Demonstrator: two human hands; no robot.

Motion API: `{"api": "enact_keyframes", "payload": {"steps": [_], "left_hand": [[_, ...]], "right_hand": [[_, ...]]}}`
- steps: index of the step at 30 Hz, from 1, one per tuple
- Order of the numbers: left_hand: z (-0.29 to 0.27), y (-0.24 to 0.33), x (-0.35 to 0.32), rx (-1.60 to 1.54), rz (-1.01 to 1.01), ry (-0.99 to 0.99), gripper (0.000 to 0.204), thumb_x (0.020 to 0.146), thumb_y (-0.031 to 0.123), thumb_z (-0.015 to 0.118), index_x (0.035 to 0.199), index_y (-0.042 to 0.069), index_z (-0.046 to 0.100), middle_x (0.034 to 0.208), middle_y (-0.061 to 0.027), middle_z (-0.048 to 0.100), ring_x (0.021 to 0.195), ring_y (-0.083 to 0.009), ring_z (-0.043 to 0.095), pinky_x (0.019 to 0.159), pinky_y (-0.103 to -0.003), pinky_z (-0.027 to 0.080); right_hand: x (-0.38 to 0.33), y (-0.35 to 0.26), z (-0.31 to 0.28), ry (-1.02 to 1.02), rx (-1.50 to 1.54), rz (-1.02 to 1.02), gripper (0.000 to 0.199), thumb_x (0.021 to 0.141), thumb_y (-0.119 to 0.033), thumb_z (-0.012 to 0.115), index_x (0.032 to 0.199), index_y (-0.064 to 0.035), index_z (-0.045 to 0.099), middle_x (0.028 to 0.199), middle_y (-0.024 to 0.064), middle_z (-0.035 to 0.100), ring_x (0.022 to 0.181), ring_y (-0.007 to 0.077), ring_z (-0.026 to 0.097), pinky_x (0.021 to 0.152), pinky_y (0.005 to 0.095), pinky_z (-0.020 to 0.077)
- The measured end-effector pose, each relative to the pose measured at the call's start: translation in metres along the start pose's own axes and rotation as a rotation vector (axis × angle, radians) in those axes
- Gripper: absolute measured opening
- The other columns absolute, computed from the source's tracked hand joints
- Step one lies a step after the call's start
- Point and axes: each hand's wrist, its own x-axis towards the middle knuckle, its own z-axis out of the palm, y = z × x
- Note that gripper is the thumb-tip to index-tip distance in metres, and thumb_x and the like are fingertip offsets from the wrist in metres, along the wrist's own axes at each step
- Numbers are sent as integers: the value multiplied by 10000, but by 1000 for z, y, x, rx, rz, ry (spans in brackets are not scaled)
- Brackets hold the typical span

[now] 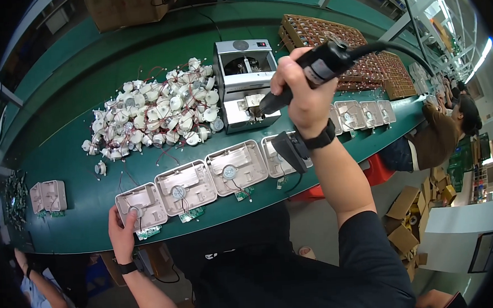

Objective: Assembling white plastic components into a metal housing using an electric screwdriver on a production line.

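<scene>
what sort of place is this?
Probably a factory's electronics assembly line: open pale casings with green circuit boards sit in a row on a long green bench, beside a heap of white wired parts.

I'm looking down on a green workbench (90, 189) with a silver machine (246, 85) standing on it. Left of that machine I make out a loose heap of white wired parts (159, 111); on its near side, a row of open pale casings (248, 160). Well to its left sit two more casings (55, 194), then a pile of green pieces (16, 205). To its right I see brown gridded trays (329, 30) and further casings (352, 113).
</scene>
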Motion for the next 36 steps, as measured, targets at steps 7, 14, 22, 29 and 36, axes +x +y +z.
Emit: {"api": "enact_keyframes", "payload": {"steps": [7, 14, 22, 29, 36], "left_hand": [[-2, -3, 6, 6, -7, -13, 494, 944, 229, 737, 1328, -21, 552, 1155, -81, 661, 1013, -130, 608, 886, -283, 493], [3, -9, 17, -70, 51, -56, 538, 957, 202, 719, 1391, -43, 519, 1264, -108, 644, 1115, -151, 603, 982, -297, 473], [3, -10, 16, -28, 29, -56, 581, 962, 196, 710, 1441, -38, 481, 1315, -126, 622, 1169, -178, 593, 1024, -313, 455], [4, -5, 16, -64, 61, -46, 626, 949, 214, 723, 1453, -47, 459, 1291, -132, 632, 1129, -179, 615, 986, -307, 481], [3, -3, 14, -62, 35, -79, 591, 956, 203, 706, 1442, -38, 471, 1324, -127, 614, 1186, -185, 585, 1030, -321, 451]], "right_hand": [[-29, -22, -8, 18, 23, 156, 88, 930, -17, 591, 987, -11, 524, 698, 78, 544, 560, 166, 540, 550, 319, 472], [-85, -32, -32, 33, -21, 160, 175, 934, -29, 587, 1064, -24, 470, 710, 86, 552, 581, 166, 518, 587, 332, 478], [-98, -10, -37, 58, -83, 191, 184, 928, -32, 591, 1054, -9, 459, 696, 90, 556, 577, 167, 522, 579, 328, 476], [-102, 3, -36, 92, -77, 186, 163, 925, -33, 598, 1005, -23, 456, 691, 85, 563, 561, 164, 525, 572, 320, 475], [-90, -9, -32, 8, -159, 195, 172, 921, -38, 605, 1017, -20, 463, 688, 82, 555, 565, 162, 530, 571, 315, 471]]}}
